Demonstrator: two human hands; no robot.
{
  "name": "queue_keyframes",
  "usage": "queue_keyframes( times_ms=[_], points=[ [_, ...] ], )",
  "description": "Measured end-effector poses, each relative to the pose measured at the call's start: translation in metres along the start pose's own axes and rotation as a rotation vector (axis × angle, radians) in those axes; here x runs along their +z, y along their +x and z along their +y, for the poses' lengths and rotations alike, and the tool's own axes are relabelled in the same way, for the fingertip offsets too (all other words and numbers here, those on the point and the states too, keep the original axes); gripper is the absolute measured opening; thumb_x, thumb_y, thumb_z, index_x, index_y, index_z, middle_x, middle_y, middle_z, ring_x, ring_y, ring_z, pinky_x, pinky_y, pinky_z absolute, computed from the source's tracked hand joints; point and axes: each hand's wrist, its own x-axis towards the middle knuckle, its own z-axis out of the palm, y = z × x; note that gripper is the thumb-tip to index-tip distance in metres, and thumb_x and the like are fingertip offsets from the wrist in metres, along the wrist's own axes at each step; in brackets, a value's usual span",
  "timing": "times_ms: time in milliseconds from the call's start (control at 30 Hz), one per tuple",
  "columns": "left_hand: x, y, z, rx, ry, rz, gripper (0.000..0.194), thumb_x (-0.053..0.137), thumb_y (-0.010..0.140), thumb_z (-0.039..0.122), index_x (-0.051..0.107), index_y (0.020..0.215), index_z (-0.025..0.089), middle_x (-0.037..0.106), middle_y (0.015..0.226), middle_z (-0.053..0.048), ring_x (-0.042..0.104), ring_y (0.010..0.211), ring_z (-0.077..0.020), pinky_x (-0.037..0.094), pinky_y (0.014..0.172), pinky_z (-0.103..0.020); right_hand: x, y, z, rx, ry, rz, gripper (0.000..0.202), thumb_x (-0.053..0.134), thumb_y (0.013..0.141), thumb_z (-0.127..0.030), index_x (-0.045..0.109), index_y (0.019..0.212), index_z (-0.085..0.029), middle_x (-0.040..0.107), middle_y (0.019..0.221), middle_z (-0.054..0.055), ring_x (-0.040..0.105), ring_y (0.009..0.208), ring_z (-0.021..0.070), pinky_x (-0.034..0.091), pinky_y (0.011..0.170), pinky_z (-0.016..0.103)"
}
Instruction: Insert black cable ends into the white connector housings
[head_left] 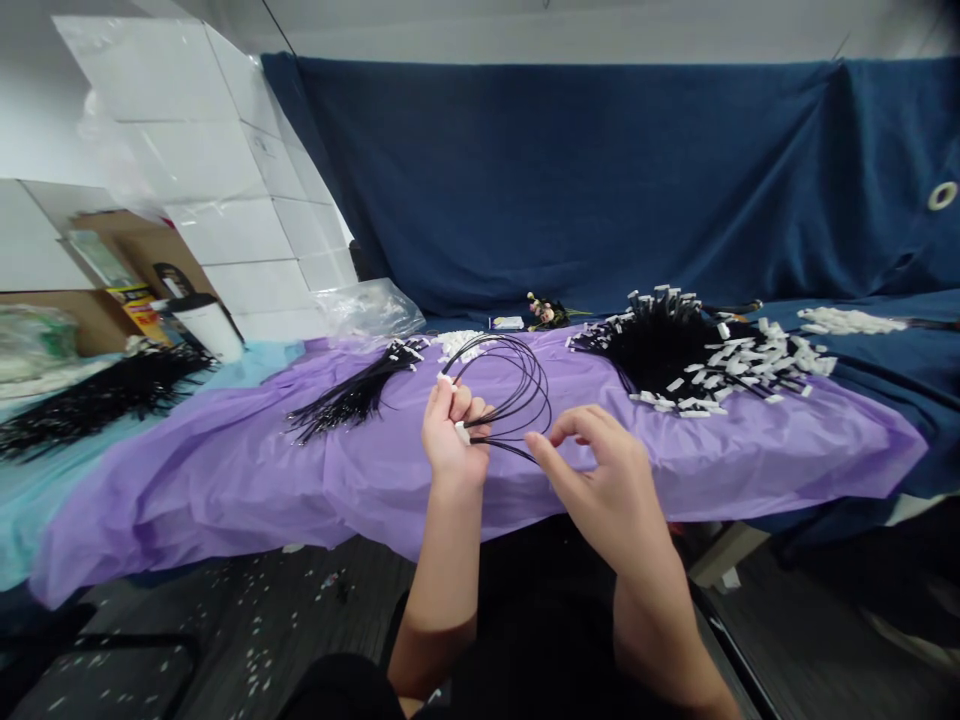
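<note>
My left hand (455, 435) is closed around a bundle of thin black cables (534, 375) with white plug connectors. The cables bow out to the right in a round loop. One white connector (462, 433) shows in my palm, another at the fingertips. On the loop's lower right side, my right hand (600, 465) has thumb and forefinger drawn together at the cables, its other fingers curled. The exact grip there is partly hidden by the thumb. Both hands are above the front of the purple cloth (262, 500).
A large heap of black cables with white connectors (705, 370) lies at right. A smaller cable bundle (360, 390) and small white pieces (459, 345) lie left of centre. More cables (105, 395) are far left, near a white cup (210, 325). White boxes (225, 190) stand behind.
</note>
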Motion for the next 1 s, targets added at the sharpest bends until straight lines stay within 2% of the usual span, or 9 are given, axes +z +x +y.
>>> queue_keyframes(
  times_ms=[133, 233, 300, 467, 567, 633, 733, 833, 1000],
  points=[
    [-0.002, 0.001, 0.000, -0.024, -0.166, -0.035, 0.028, 0.036, 0.096, 0.023, 0.048, 0.074, 0.012, 0.022, 0.048, 0.009, 0.024, 0.036, -0.0029, 0.021, 0.037, -0.016, 0.012, 0.001, -0.001, 0.122, 0.021, -0.238, 0.019, 0.062, 0.082, -0.038, 0.060, 0.087, -0.020, 0.064, 0.081, 0.000, 0.056, 0.068, 0.0143, 0.042, 0.064, 0.027],
    [-0.003, 0.001, -0.001, 0.001, -0.174, -0.050, 0.030, 0.035, 0.096, 0.023, 0.049, 0.073, 0.012, 0.024, 0.047, 0.008, 0.025, 0.036, -0.0033, 0.023, 0.038, -0.017, 0.023, 0.003, -0.003, 0.139, 0.061, -0.294, 0.016, 0.055, 0.086, -0.035, 0.065, 0.086, -0.022, 0.062, 0.065, -0.002, 0.051, 0.057, 0.0128, 0.036, 0.056, 0.024],
    [-0.003, 0.001, -0.001, 0.041, -0.105, -0.046, 0.029, 0.036, 0.096, 0.023, 0.050, 0.073, 0.012, 0.027, 0.046, 0.008, 0.026, 0.035, -0.0041, 0.024, 0.038, -0.018, 0.027, 0.003, -0.003, 0.120, 0.042, -0.253, 0.018, 0.054, 0.087, -0.033, 0.067, 0.081, -0.022, 0.060, 0.059, -0.002, 0.048, 0.054, 0.0123, 0.033, 0.053, 0.023],
    [-0.004, 0.000, 0.004, 0.180, 0.157, -0.055, 0.026, 0.037, 0.094, 0.024, 0.051, 0.074, 0.016, 0.038, 0.047, 0.006, 0.034, 0.035, -0.0075, 0.042, 0.049, -0.024, 0.028, 0.002, -0.001, 0.055, -0.014, -0.098, 0.017, 0.057, 0.085, -0.032, 0.065, 0.075, -0.020, 0.067, 0.068, 0.000, 0.052, 0.055, 0.0117, 0.032, 0.054, 0.023],
    [-0.002, -0.004, 0.006, 0.213, 0.226, -0.064, 0.023, 0.040, 0.093, 0.023, 0.049, 0.073, 0.017, 0.041, 0.049, 0.005, 0.038, 0.039, -0.0083, 0.046, 0.055, -0.027, 0.032, 0.002, 0.000, 0.041, -0.043, -0.059, 0.018, 0.057, 0.085, -0.032, 0.064, 0.073, -0.020, 0.067, 0.066, 0.000, 0.053, 0.052, 0.0112, 0.032, 0.053, 0.023],
    [0.001, -0.006, 0.007, 0.214, 0.218, -0.071, 0.022, 0.042, 0.092, 0.024, 0.048, 0.073, 0.017, 0.039, 0.050, 0.005, 0.036, 0.039, -0.0074, 0.043, 0.053, -0.025, 0.034, 0.002, -0.001, 0.032, -0.065, -0.061, 0.017, 0.058, 0.085, -0.031, 0.064, 0.073, -0.020, 0.067, 0.065, 0.000, 0.052, 0.051, 0.0113, 0.032, 0.053, 0.023],
    [0.005, -0.009, 0.009, 0.190, 0.184, -0.074, 0.023, 0.042, 0.093, 0.026, 0.047, 0.072, 0.017, 0.032, 0.049, 0.007, 0.028, 0.037, -0.0055, 0.033, 0.045, -0.020, 0.034, 0.001, -0.003, 0.054, -0.014, -0.104, 0.015, 0.058, 0.084, -0.031, 0.064, 0.075, -0.020, 0.066, 0.064, 0.000, 0.053, 0.053, 0.0116, 0.033, 0.054, 0.023],
    [0.006, -0.009, 0.013, 0.120, 0.153, -0.059, 0.025, 0.040, 0.094, 0.027, 0.047, 0.072, 0.016, 0.026, 0.048, 0.007, 0.023, 0.035, -0.0050, 0.024, 0.040, -0.019, 0.031, 0.002, -0.002, 0.099, 0.145, -0.217, 0.013, 0.057, 0.084, -0.030, 0.066, 0.081, -0.021, 0.067, 0.069, -0.001, 0.054, 0.056, 0.0112, 0.036, 0.054, 0.022],
    [0.005, -0.009, 0.019, 0.014, 0.154, -0.043, 0.025, 0.040, 0.093, 0.025, 0.048, 0.072, 0.015, 0.023, 0.049, 0.008, 0.021, 0.035, -0.0046, 0.021, 0.038, -0.019, 0.028, 0.006, 0.007, 0.126, 0.373, -0.395, 0.018, 0.055, 0.087, -0.033, 0.061, 0.078, -0.018, 0.064, 0.071, -0.001, 0.053, 0.060, 0.0092, 0.039, 0.056, 0.020]
  ],
)
